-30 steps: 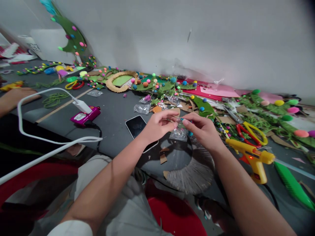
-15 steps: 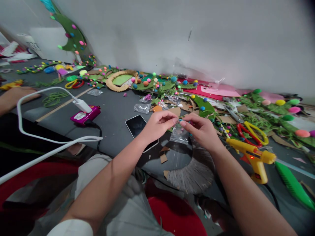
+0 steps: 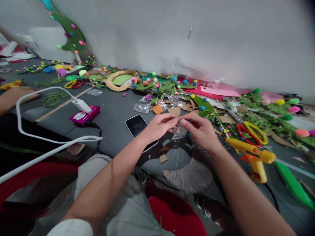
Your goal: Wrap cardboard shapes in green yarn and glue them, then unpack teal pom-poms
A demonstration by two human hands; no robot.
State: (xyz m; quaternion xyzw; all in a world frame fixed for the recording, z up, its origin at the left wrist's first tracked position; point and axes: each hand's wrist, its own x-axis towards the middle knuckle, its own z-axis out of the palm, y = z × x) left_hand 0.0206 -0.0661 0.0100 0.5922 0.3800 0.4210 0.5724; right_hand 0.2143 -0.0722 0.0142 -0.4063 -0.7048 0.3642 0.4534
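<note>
My left hand (image 3: 162,125) and my right hand (image 3: 199,127) meet fingertip to fingertip over the table. Both are closed in a pinch on a small clear plastic bag (image 3: 179,132), which hangs down between them. What is inside the bag is mostly hidden by my fingers. Below my right hand lies a crescent wrapped in grey yarn (image 3: 194,173), its upper end covered by my wrist. A smartphone (image 3: 136,126) with a dark screen rests beside my left wrist, partly under my forearm. Small cardboard scraps (image 3: 163,158) lie between phone and crescent.
Right of my arm sit a yellow glue gun (image 3: 253,155) with a lit red light, scissors (image 3: 256,132) and a green cutter (image 3: 294,185). At left are a purple power adapter (image 3: 85,115), a white cable (image 3: 49,89) and another person's hand (image 3: 19,98). Pompom garlands (image 3: 157,86) line the wall.
My fingertips have shifted slightly around the bag, and its hanging part looks smaller and more bunched. My arms stay in nearly the same place.
</note>
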